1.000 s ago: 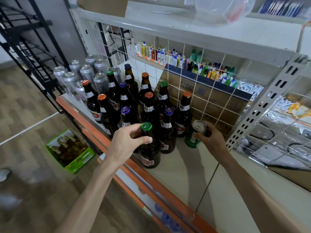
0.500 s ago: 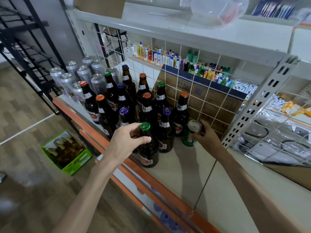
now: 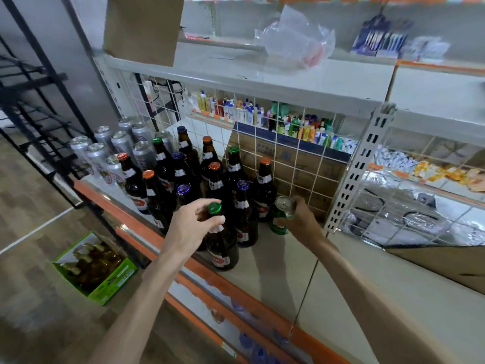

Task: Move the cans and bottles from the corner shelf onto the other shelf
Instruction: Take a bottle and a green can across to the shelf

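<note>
Grip barely changed over the last second: left hand (image 3: 191, 227) kept its fingers (image 3: 203, 204) curled round the neck of the green-capped brown bottle (image 3: 223, 248), and right hand (image 3: 301, 222) stayed wrapped round the green can (image 3: 279, 219). Both items stood on the beige shelf (image 3: 275, 271), the bottle near the front edge and the can beside the wire grid (image 3: 301, 164), right of the other bottles (image 3: 183, 166) and well apart from the silver cans (image 3: 112, 151). Neither looked lifted; only the view tilted up. Judged: this pair's move was not yet under way.
</note>
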### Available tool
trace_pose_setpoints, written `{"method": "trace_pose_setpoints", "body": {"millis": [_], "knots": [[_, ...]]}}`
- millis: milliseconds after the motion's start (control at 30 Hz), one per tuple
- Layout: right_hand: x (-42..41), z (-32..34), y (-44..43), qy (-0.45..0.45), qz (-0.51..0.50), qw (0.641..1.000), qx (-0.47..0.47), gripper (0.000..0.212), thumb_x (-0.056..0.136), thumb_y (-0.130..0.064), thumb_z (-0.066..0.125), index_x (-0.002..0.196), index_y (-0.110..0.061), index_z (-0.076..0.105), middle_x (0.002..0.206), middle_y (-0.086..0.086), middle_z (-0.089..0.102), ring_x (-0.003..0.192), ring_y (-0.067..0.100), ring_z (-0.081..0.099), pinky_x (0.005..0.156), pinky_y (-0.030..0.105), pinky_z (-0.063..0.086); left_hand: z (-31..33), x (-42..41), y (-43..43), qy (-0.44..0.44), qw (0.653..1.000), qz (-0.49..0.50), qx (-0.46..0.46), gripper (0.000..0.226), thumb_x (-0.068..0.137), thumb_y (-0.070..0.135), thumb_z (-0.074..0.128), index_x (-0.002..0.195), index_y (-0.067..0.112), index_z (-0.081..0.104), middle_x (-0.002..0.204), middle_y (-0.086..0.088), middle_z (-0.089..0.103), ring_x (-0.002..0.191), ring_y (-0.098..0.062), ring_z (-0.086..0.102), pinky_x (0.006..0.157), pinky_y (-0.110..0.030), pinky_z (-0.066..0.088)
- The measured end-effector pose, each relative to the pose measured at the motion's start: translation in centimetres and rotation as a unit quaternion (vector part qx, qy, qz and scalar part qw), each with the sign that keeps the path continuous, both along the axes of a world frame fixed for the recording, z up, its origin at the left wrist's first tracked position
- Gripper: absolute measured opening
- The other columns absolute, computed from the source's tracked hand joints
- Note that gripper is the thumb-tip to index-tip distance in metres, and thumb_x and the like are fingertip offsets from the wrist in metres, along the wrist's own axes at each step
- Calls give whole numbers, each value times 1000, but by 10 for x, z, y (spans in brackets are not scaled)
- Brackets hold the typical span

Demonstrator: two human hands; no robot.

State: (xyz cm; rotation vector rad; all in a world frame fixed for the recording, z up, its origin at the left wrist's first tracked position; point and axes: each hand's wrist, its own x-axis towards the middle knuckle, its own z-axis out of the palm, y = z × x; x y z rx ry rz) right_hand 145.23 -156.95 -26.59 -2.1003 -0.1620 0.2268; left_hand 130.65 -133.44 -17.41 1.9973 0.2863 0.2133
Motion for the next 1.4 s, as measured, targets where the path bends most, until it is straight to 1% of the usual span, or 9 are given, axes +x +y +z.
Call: {"method": "trace_pose_setpoints", "body": {"millis": [133,767,900,1000,1100,1167,1233,1300,1400], "knots": [[10,-14,8,-41,-24,998,-29,59,76,-18,81,125,-16,48,113,3,59,105,23,59,91,42,53,-4,0,2,-10,1000,-1,18,34,87,13,76,120,17,70,96,10,75,79,6,71,69,-2,47],[10,-15,-4,-46,-59,995,-59,61,77,-18,81,129,-17,48,112,1,61,109,23,59,92,37,50,-11,4,11,-19,1000,3,-6,36,82,12,81,117,18,73,98,10,77,87,0,73,75,-7,51],[11,-17,-4,-43,-63,995,-64,61,77,-18,81,129,-17,49,117,6,63,110,24,59,92,37,51,-12,3,11,-16,1000,-2,-13,35,83,11,80,117,17,73,94,6,78,85,-8,75,81,-18,57],[13,-16,-5,-34,-52,996,-63,64,76,-19,81,131,-16,47,118,6,61,113,26,58,92,36,49,-10,5,11,-17,1000,-4,5,36,82,16,81,117,20,73,98,10,77,93,-3,72,87,-21,55],[10,-9,-10,-22,-46,998,-42,90,74,-30,84,145,-10,33,137,12,50,127,29,49,103,42,45,-8,6,12,-12,999,-10,31,35,81,21,82,116,23,74,102,13,76,97,1,70,88,-18,53],[-3,-4,-22,-22,-65,998,-4,97,73,-53,79,147,-15,30,145,8,45,130,26,47,105,47,44,-4,4,11,1,999,-16,46,39,81,25,82,119,26,72,109,14,74,104,-1,68,88,-18,53],[-27,-2,-43,-54,-94,994,7,83,77,-67,66,140,-21,38,139,5,52,123,23,54,98,50,49,3,0,4,-8,998,-4,62,49,81,28,81,128,26,66,123,12,68,116,-4,62,99,-22,49],[-58,1,-71,-80,-127,989,1,65,89,-50,63,139,-18,40,140,5,52,125,22,52,100,46,48,15,-6,-15,-64,994,35,76,49,84,27,79,130,26,64,130,11,65,123,-8,57,106,-28,45],[-96,4,-124,-96,-165,981,-21,53,93,-34,64,138,-17,43,139,4,53,124,21,53,99,40,47,33,-4,-71,-152,983,0,99,39,86,25,77,124,27,69,119,12,70,114,-7,63,99,-32,53]]}}
